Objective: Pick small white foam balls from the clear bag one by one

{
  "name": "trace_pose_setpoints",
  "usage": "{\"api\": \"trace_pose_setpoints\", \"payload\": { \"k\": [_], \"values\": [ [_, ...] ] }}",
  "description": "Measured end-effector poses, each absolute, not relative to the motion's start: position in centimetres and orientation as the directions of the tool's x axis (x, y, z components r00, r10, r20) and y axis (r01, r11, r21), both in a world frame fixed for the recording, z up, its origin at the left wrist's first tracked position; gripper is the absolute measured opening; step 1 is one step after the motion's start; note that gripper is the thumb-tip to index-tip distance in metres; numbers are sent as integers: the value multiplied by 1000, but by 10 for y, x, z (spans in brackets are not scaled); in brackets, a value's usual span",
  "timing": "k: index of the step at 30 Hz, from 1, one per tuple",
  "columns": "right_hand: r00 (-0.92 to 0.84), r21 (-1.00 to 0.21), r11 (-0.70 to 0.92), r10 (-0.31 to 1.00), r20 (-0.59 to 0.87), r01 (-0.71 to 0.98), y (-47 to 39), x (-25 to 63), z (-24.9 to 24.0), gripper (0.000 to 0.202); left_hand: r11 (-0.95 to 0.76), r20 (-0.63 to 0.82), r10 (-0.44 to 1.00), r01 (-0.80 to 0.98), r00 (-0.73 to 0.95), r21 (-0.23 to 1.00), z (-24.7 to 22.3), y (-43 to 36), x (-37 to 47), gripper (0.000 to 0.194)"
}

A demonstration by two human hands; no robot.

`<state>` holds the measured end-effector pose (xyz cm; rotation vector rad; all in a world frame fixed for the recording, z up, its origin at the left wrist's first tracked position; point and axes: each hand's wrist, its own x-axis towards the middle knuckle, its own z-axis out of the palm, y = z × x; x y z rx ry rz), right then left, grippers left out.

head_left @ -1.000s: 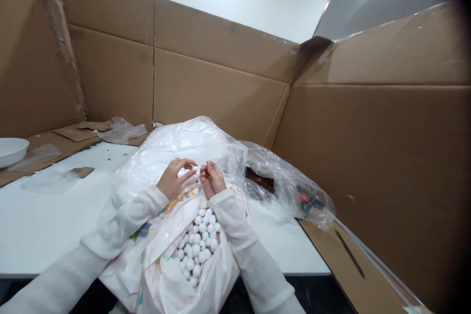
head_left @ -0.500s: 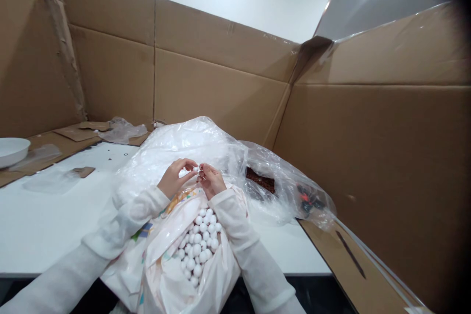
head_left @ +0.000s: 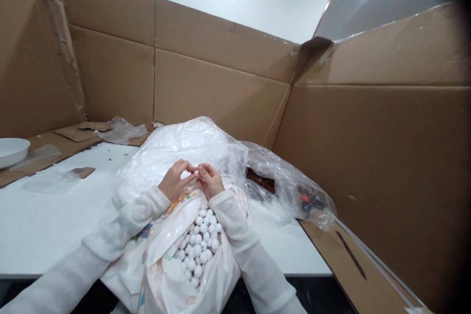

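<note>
A white ball (head_left: pixel 196 172) is pinched by the left hand (head_left: pixel 174 180); the right hand (head_left: pixel 212 181) is held beside it, grip unclear. More balls (head_left: pixel 199 245) are held in a bag (head_left: pixel 169 248).

From near left and near right, the person's left arm (head_left: pixel 110 235) and right arm (head_left: pixel 248 248) angled inward. The left hand (head_left: pixel 175 180) formed a thumb-and-finger pinch; the right hand (head_left: pixel 212 182), fingers curled, met it at the fingertips.

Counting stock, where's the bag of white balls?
The bag of white balls is bottom centre in the head view, between left sleeve and right sleeve.
</note>
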<state>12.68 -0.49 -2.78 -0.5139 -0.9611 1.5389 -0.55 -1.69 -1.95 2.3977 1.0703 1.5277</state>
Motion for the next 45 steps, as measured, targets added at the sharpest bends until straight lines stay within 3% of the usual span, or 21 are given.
{"api": "trace_pose_setpoints", "payload": {
  "k": [4,11,23,45],
  "values": [
    [-245,-782,-6,951,188,-623,-3,128,-28,40,-747,784,572,550,243,374,-20,-18,-4,15],
    [-401,-804,-132,905,141,-580,-7,129,-23,35,-693,816,537,665,217,279,-9,-24,-5,14],
    [-394,-812,-175,916,72,-556,-9,129,-20,35,-675,811,552,675,193,299,-8,-24,-5,16],
    [-323,-826,-70,936,140,-560,-7,125,-25,37,-659,815,551,695,183,289,-8,-23,-5,14]
  ]
}}
